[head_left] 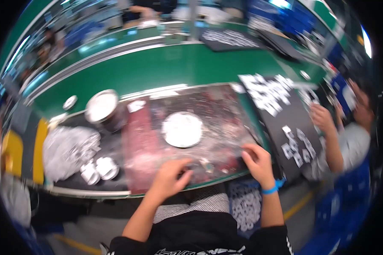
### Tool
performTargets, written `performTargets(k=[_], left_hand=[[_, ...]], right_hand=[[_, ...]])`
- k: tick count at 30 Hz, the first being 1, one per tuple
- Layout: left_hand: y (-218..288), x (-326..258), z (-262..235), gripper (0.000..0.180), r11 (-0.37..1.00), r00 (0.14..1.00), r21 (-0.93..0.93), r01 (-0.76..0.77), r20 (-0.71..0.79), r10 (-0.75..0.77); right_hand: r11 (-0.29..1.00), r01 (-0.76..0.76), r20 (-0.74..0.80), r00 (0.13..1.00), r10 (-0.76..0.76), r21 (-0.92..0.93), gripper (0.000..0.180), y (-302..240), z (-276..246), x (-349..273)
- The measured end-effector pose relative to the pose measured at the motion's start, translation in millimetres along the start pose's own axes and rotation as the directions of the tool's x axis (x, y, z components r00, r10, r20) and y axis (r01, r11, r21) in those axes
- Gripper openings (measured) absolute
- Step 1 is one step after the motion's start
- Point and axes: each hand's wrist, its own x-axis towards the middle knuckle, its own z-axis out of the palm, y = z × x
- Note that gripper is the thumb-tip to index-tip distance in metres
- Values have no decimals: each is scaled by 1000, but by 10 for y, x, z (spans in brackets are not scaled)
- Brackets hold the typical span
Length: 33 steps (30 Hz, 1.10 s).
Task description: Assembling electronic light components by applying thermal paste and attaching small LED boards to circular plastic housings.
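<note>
My left hand is over the front edge of a worn, dark red-brown work mat, its thumb and fingers apart with nothing visible between them. At the mat's right front, my right hand, with a blue band at its wrist, has thumb and fingers spread and appears to hold nothing. Between the hands lies a small pale piece, too blurred to name. A white round dish or lid sits on the mat beyond my hands; glare hides its contents.
To the left are a bucket-like round container, a clear plastic bag and two white rolls. At right, a black board carries several white pieces, beside a co-worker's hand. A bin of white parts stands below the table edge.
</note>
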Motion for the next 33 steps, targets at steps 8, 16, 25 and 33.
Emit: performTargets(k=[8, 16, 25, 33], left_hand=[[271, -103, -1052, 31, 956, 945, 71, -285, -145, 293], [-1659, 868, -3867, 47, 619, 868, 711, 333, -487, 92], [-4312, 950, -4985, 92, 605, 771, 526, 598, -583, -256], [-4806, 792, -6481, 71, 487, 867, 814, 316, -456, 199]], right_hand=[[970, 73, -138, 985, -107, -234, 9, 264, 288, -115], [961, 87, -165, 977, -133, -263, 10, 345, 361, -71], [899, 34, -180, 976, -125, -437, 8, 11, 321, -88], [913, 72, -86, 990, -116, -402, 11, 96, 332, 118]])
